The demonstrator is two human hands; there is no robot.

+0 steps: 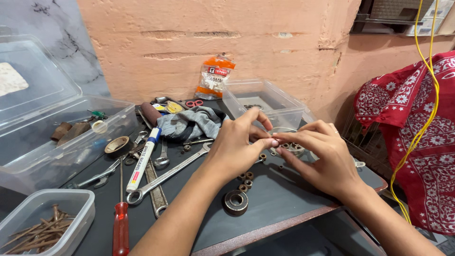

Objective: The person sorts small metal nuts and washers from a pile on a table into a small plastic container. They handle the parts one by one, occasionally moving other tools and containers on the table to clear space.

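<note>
Working at the bench (294, 199) near its right edge, w/ a clear box (263, 102) behind: left hand (237, 147) and right hand (322, 159) meet fingertip to fingertip, pinched together on a tiny part, prob. a nut, too small to tell. Likely hard, light, slippery; best gripped by its sides. Bearing (236, 202) lies near the front edge.

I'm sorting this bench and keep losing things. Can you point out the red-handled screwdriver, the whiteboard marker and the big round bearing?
Red-handled screwdriver (120, 228): head view, middle of its red handle.
Whiteboard marker (142, 162): head view, middle of its white barrel.
Round bearing (236, 202): head view, its metal outer ring.
</note>
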